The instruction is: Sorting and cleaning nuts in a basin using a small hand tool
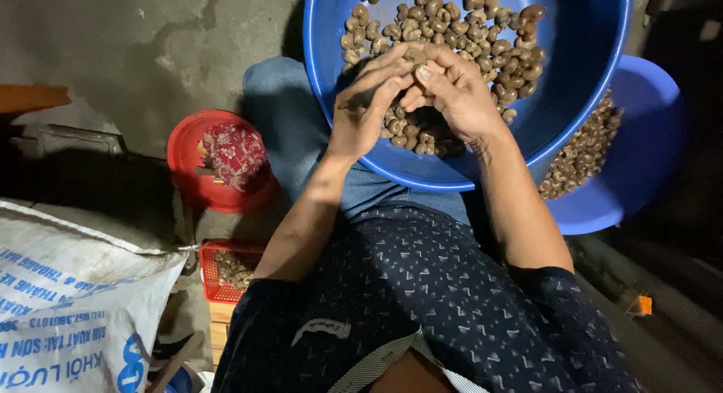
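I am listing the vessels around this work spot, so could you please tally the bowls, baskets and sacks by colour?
Blue bowls: 2, the large blue bowl under both hands and a second blue bowl beside it, both holding brown nuts
Red bowl: 1
Red basket: 1
White sack: 1
Total: 5

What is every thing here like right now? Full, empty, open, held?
Big blue basin: on the lap, partly filled with brown nuts.
One nut: pinched between both hands.
Left hand: fingers closed on that nut.
Right hand: fingers closed on it too.
Second blue basin: lower, holds nuts along its left side.
Red bowl: patterned red cloth inside.
Red basket: some nuts inside.
White sack: bulging.
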